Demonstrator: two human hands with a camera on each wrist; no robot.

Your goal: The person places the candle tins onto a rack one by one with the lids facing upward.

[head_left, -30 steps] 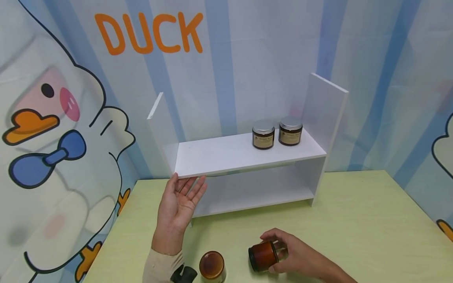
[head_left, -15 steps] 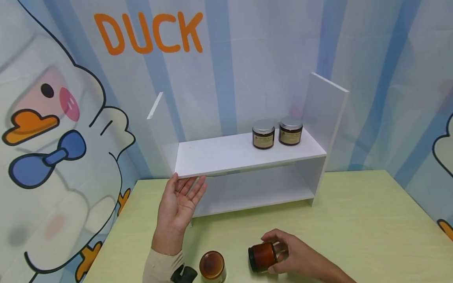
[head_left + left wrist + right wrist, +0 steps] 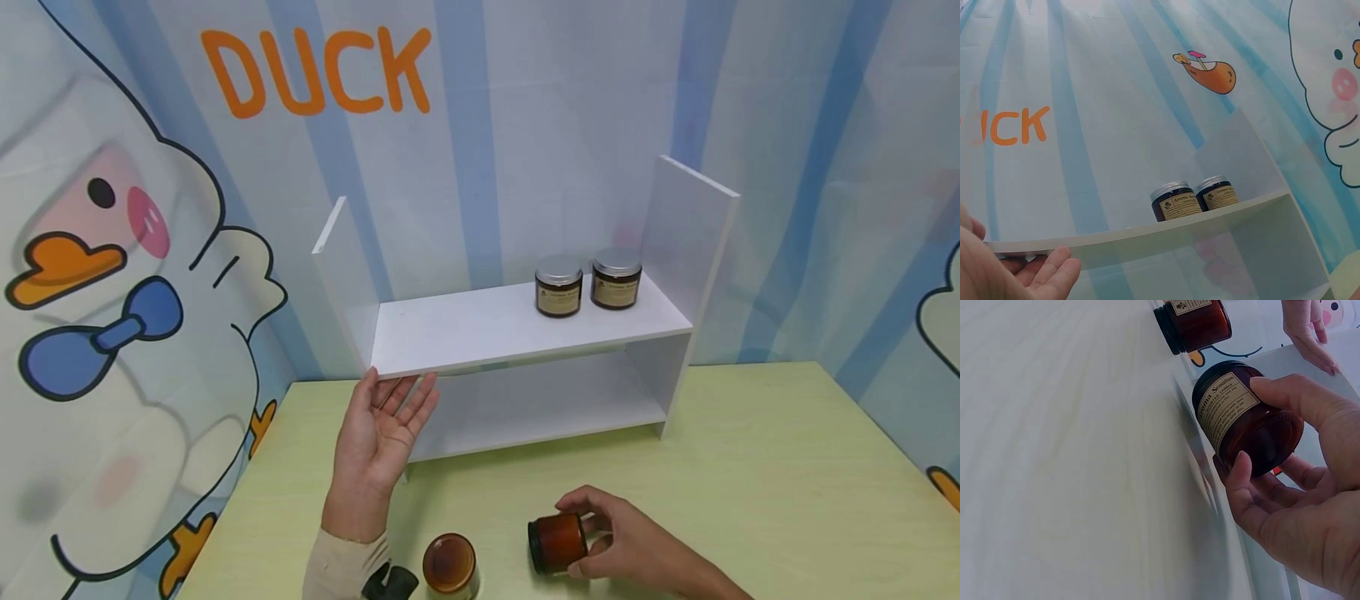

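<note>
In the head view, my left hand (image 3: 382, 437) holds the front left corner of a white shelf unit (image 3: 465, 325). The left wrist view shows its thumb at the board's edge and fingers (image 3: 1054, 275) beneath the board. My right hand (image 3: 618, 537) grips an amber candle jar (image 3: 558, 542) tipped on its side, dark end to the left. Its label (image 3: 1225, 403) reads as a scented candle in the right wrist view. A second amber jar (image 3: 450, 567) stands dark end down between the arms, its brown glass end up.
Two dark jars with silver lids, the left one (image 3: 558, 287) and the right one (image 3: 617, 279), stand on the upper board's right half. The unit's tall right panel (image 3: 690, 225) rises beside them. A pale green table (image 3: 787, 467) lies underneath, with a duck-printed backdrop (image 3: 570, 125) behind.
</note>
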